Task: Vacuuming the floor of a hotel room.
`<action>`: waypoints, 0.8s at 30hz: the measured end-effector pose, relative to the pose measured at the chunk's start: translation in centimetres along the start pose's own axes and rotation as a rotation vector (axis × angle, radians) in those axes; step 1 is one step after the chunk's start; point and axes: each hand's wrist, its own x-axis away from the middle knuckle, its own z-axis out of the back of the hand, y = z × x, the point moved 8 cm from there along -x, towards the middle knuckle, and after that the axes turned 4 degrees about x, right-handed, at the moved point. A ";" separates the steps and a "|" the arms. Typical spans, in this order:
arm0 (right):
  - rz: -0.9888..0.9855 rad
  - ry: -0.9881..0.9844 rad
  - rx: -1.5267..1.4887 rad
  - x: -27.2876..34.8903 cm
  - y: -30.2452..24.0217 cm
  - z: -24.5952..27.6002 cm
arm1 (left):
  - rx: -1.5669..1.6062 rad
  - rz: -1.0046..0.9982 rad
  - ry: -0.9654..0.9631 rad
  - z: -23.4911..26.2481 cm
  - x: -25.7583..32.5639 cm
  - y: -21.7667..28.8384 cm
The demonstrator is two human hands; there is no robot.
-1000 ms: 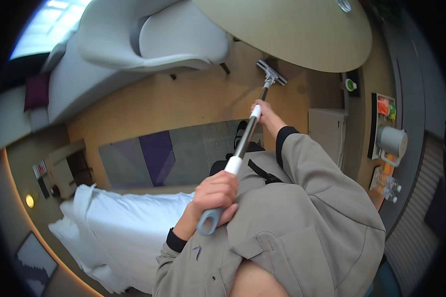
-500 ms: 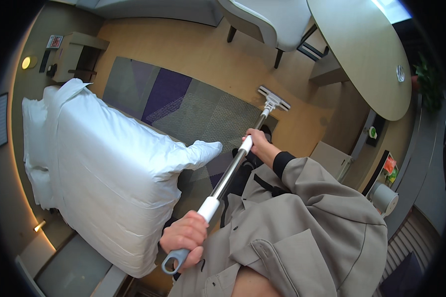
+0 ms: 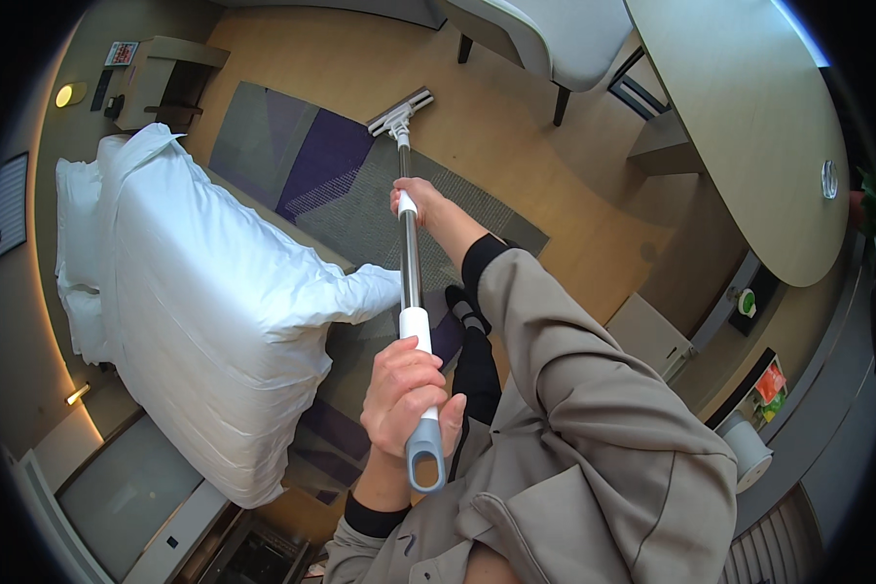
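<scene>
A long-handled mop (image 3: 412, 268) with a metal pole and white fittings runs away from me, close to straight ahead. My left hand (image 3: 404, 397) is closed round its white grip, just above the grey end loop. Farther up, my right hand (image 3: 420, 201) wraps the pole at a white collar. The mop's wide white-and-grey head (image 3: 400, 113) is over the far edge of the patterned rug (image 3: 360, 209), partly above the wooden floor; whether it touches cannot be made out.
A bed with white bedding (image 3: 204, 311) stands at my left, its loose corner near the pole. Ahead right are a pale chair (image 3: 545, 39) and a rounded table (image 3: 749, 136). My foot (image 3: 467, 310) is on the rug. A small bedside cabinet (image 3: 161, 83) stands far left.
The mop head has swung left and farther away, from the rug's right end to its far edge. Both hands went with the pole, the right one reaching forward and left.
</scene>
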 end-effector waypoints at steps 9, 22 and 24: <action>0.072 0.131 -0.120 20.1 3.5 10.2 | 0.270 0.020 -0.261 1.0 -1.6 13.3; -0.014 0.288 -0.288 30.5 3.2 16.0 | 0.714 0.088 -0.202 5.2 -1.0 13.5; -0.025 0.253 -0.244 28.5 1.9 14.2 | 0.705 0.037 -0.170 6.8 -1.4 12.3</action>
